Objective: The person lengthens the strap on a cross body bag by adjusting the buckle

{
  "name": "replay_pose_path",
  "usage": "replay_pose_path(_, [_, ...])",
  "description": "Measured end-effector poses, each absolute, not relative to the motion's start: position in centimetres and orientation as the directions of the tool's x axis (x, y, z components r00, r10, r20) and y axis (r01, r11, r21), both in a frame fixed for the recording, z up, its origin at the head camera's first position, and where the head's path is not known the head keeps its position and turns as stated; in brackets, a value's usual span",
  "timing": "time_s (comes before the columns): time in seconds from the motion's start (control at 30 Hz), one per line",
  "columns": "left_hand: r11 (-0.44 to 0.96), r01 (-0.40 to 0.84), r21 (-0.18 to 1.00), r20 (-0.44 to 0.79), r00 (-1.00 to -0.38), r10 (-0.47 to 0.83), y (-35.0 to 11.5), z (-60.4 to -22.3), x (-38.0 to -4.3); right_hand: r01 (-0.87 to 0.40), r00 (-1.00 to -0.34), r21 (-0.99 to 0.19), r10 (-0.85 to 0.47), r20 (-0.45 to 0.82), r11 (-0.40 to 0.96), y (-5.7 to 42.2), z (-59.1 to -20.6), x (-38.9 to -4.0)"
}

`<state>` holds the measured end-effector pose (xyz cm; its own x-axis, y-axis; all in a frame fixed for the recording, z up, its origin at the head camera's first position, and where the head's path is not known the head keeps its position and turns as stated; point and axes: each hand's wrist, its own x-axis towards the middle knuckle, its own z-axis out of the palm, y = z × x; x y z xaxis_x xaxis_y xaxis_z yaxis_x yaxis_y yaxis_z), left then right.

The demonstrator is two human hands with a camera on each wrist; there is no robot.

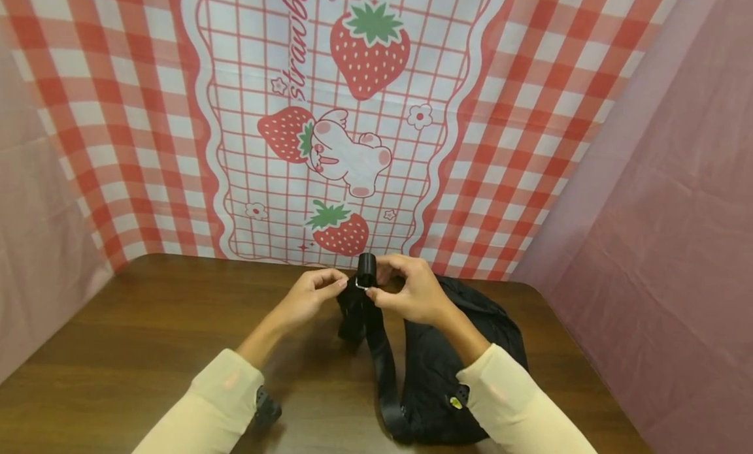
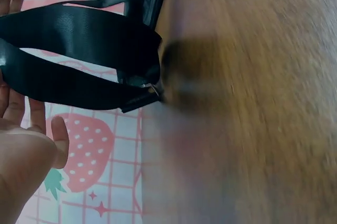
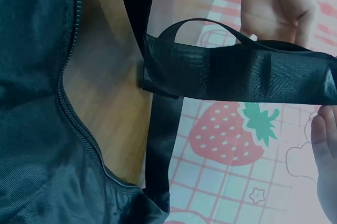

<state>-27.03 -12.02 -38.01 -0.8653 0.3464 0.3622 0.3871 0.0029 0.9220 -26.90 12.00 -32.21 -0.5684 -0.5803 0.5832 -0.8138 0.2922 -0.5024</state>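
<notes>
A black webbing strap [image 3: 221, 74] with a metal buckle [image 1: 361, 285] is raised over the far part of the table, between my two hands. My left hand [image 1: 310, 298] pinches the strap's edge close to the buckle with thumb and fingertips. From the right, my right hand [image 1: 418, 287] grips the upper loop of the strap. In the left wrist view, the folded strap [image 2: 79, 32] runs in two layers, with part of my left hand [image 2: 26, 155] below it. The strap belongs to a black bag [image 1: 455, 375], which lies on the table under my right forearm.
The brown wooden table [image 1: 176, 349] ends at a red-and-white strawberry cloth [image 1: 353, 147] hanging behind it. Pink cloth [image 1: 665, 212] hangs at the sides. A zipper [image 3: 79, 119] curves along the bag's edge. A small yellow mark [image 1: 455, 402] shows on the bag.
</notes>
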Motion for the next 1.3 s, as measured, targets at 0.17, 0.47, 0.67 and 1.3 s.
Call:
replay_pose_path(0.17, [-0.078,0.409,0.909,0.407,-0.834,0.373,-11.7,-37.5,-27.1,-0.801,-0.583,-0.516,-0.596,0.553,0.304,11.8,-32.7,-26.9])
replay_pose_path(0.47, [0.023,0.411,0.911,0.384,-0.868,0.317,-11.4,-37.5,-27.2,-0.807,-0.58,-0.514,-0.559,0.593,0.292,11.7,-31.9,-26.7])
replay_pose_path(0.67, [0.018,0.406,0.914,0.38,-0.869,0.317,-11.4,-37.8,-27.2,-0.8,-0.589,-0.522,-0.552,0.591,0.295,12.1,-31.6,-26.8])
replay_pose_path(1.3, [0.158,0.528,0.834,0.46,-0.825,0.328,-10.8,-35.7,-26.5,-0.749,-0.646,-0.6,-0.515,0.563,0.283,12.1,-32.9,-27.6])
